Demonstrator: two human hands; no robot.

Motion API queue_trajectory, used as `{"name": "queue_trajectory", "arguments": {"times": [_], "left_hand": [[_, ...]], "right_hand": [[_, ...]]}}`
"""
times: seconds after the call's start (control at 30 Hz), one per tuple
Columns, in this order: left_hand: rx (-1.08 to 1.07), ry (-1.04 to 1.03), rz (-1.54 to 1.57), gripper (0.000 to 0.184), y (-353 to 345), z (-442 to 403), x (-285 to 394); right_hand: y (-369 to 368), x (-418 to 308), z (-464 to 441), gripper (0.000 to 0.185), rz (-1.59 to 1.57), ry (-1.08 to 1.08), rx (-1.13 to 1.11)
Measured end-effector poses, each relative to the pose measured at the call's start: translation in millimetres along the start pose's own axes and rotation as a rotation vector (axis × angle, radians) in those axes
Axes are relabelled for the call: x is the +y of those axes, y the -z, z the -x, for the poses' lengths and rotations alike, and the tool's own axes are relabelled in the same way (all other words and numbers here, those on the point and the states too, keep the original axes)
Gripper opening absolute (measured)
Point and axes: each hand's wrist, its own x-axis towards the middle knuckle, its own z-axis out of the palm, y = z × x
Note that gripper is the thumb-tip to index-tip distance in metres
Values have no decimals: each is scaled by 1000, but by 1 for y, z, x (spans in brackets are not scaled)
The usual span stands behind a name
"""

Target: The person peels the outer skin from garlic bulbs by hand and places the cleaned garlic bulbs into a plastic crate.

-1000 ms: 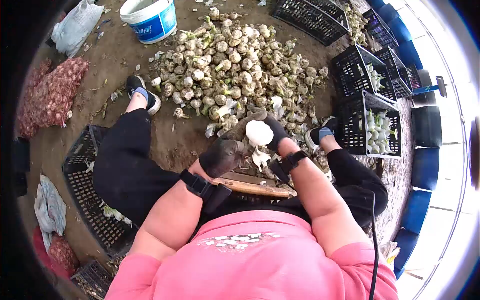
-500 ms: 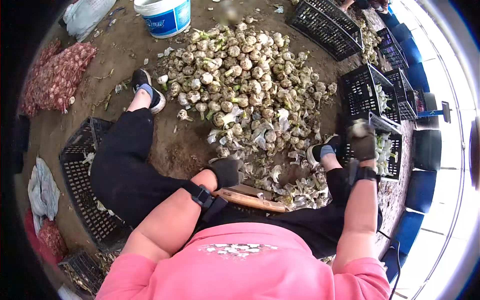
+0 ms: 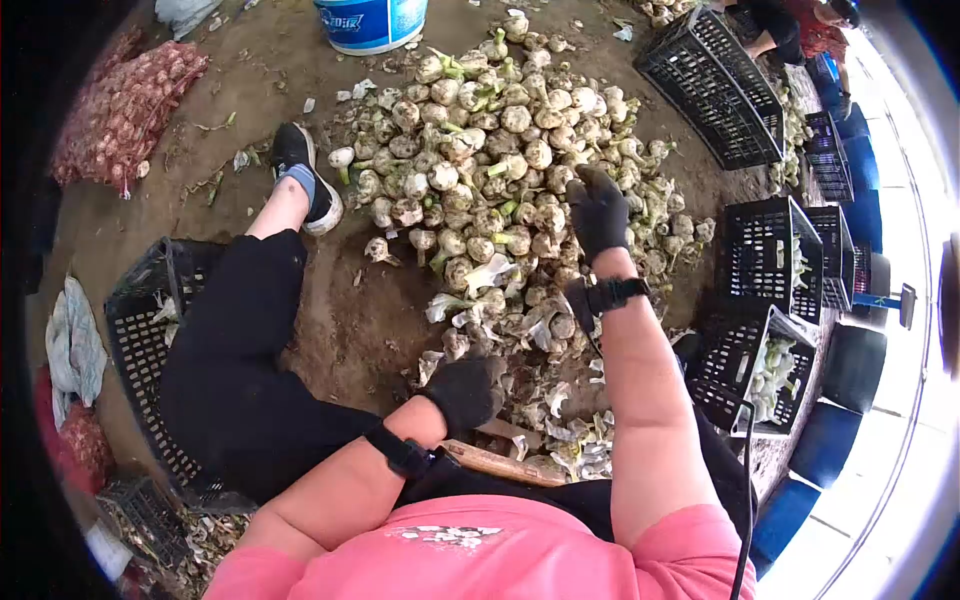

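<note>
Where the pink shirt (image 3: pixel 470 572) ends at the lap, a length of wood (image 3: pixel 505 466) lies crosswise between the thighs. Just beyond it is the gloved left hand (image 3: pixel 467 394), its fingers curled and blurred at the tips; whether its grip has anything in it, I cannot tell. Beside that hand, pale papery peelings (image 3: pixel 580 440) litter the ground. A black lattice crate (image 3: pixel 140 350) stands by the left leg, and to the right another crate (image 3: pixel 722 350) holds cleaned white bulbs (image 3: pixel 772 378). Farther forward, the gloved right hand (image 3: pixel 602 215) is over the right part of a heap of soil-stained garlic (image 3: pixel 480 205), its grip loose with the fingers apart. The heap spreads across the bare earth floor (image 3: pixel 335 330). Beyond the left foot lies a red net sack (image 3: pixel 130 115); at the far edge are a blue-and-white bucket (image 3: pixel 372 25), a tilted crate (image 3: pixel 715 90) and another person (image 3: pixel 822 38).
</note>
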Motion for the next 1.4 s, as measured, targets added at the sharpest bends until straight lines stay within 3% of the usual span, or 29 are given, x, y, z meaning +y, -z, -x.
{"name": "queue_trajectory", "arguments": {"times": [0.03,0.1,0.13,0.17,0.23,0.27,0.3,0.33,0.37,0.4,0.43,0.5,0.57,0.63,0.7,0.73,0.77,0.83,0.93,1.1,1.2,1.23,1.33,1.37,1.4], "left_hand": [[22,8,164,30,-3,-1,-2],[295,-92,82,47,2,0,7],[156,55,156,58,8,-1,9],[166,60,158,58,7,-5,7],[306,-53,529,48,3,-8,7],[320,-91,529,46,5,-9,9],[334,-129,529,45,11,-10,15],[335,-10,606,42,34,-7,37],[349,48,817,38,30,-13,33],[379,105,1029,34,26,-18,28],[381,99,1038,34,30,-17,31],[589,117,1027,32,52,-15,41],[563,100,1007,41,69,-10,50],[614,21,1034,43,77,-5,56],[793,-162,801,41,76,-9,52],[685,-134,958,37,76,-2,57],[614,-8,894,32,80,6,60],[512,-123,1007,30,74,5,50],[474,-304,951,27,70,1,51],[292,-185,1059,34,75,21,72],[562,-410,603,39,70,18,70],[558,-410,606,39,72,20,71],[285,-208,1103,44,79,29,76],[281,-208,1104,44,79,30,77],[270,-242,1115,45,80,31,78]], "right_hand": [[-24,2,-13,26,-48,-18,-17],[-63,7,-41,38,86,157,-27],[-74,8,-48,45,196,115,-190],[-82,10,-43,48,484,162,-248],[-82,8,-53,53,565,110,-392],[-94,28,-69,49,500,83,-430],[-85,32,-70,45,339,150,-333],[-76,27,-70,45,257,84,-266],[-65,23,-72,44,178,16,-201],[-77,58,-69,44,-165,-39,-211],[-34,1,-51,44,-168,-89,-243],[-17,-17,-8,44,-240,-15,-277],[13,-70,38,47,-331,-64,-336],[31,-99,76,49,-200,76,-359],[40,-115,106,56,-252,108,-460],[41,-121,118,57,-171,198,-425],[43,-125,126,58,-88,291,-386],[51,-131,133,56,-63,415,-285],[69,-137,145,51,-221,11,-308],[91,-138,156,50,-192,38,-345],[91,-133,164,49,-114,175,-327],[91,-130,167,45,-294,20,-363],[92,-131,167,34,-886,-516,-469],[89,-129,170,34,-885,-518,-466],[84,-126,173,32,-1090,-585,-451]]}}
